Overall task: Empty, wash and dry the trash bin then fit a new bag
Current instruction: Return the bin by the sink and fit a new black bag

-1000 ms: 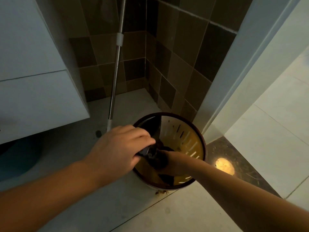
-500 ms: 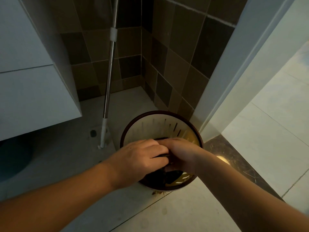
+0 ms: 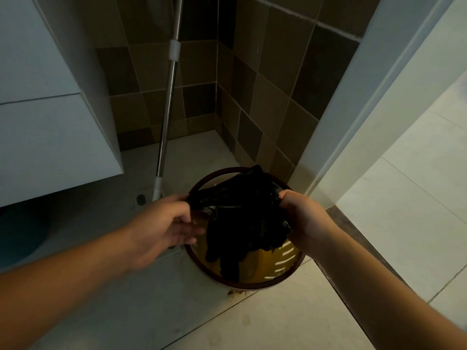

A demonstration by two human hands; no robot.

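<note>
- One trash bin [image 3: 255, 280], round with a dark rim, stands on the floor [image 3: 290, 324] near the tiled corner.
- One black bag [image 3: 242, 223], crumpled, hangs over the bin's mouth; its lower end dips inside.
- Two hands: left hand [image 3: 161, 223] pinches the bag's left edge, right hand [image 3: 303, 218] is clenched on its right edge.
- One mop pole [image 3: 169, 102] leans in the corner.
- One white cabinet [image 3: 50, 122], cut off at left.
- Bin's bottom hidden by the bag; dim light blurs detail.
</note>
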